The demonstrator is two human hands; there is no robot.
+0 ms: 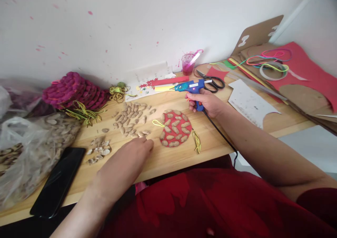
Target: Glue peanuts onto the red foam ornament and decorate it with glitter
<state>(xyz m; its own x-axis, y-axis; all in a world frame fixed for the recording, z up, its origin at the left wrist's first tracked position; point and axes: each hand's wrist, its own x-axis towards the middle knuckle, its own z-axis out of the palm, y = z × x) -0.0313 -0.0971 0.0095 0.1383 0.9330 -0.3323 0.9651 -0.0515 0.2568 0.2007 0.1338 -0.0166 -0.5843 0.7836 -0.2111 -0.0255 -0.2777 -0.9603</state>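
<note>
1. Hands: two, well apart. Right hand [209, 103] clamped round the grip of one blue hot-glue gun [187, 87], nozzle pointing left above the counter [160, 160].
2. Left hand [131, 157]: fingertips at the near edge of the loose peanuts [126, 120]; cannot tell whether one is gripped.
3. Red disc [180, 126]: one, flat on the counter between the hands; roughly twenty peanuts on it, one yellow cord loop [158, 123] at left, one yellow tassel [196, 143] at right.
4. Loose peanuts: several dozen, overlapping; exact count not possible.
5. Also: one black phone [58, 181], one pair of scissors [214, 85], one pink-stained cup [189, 67].
</note>
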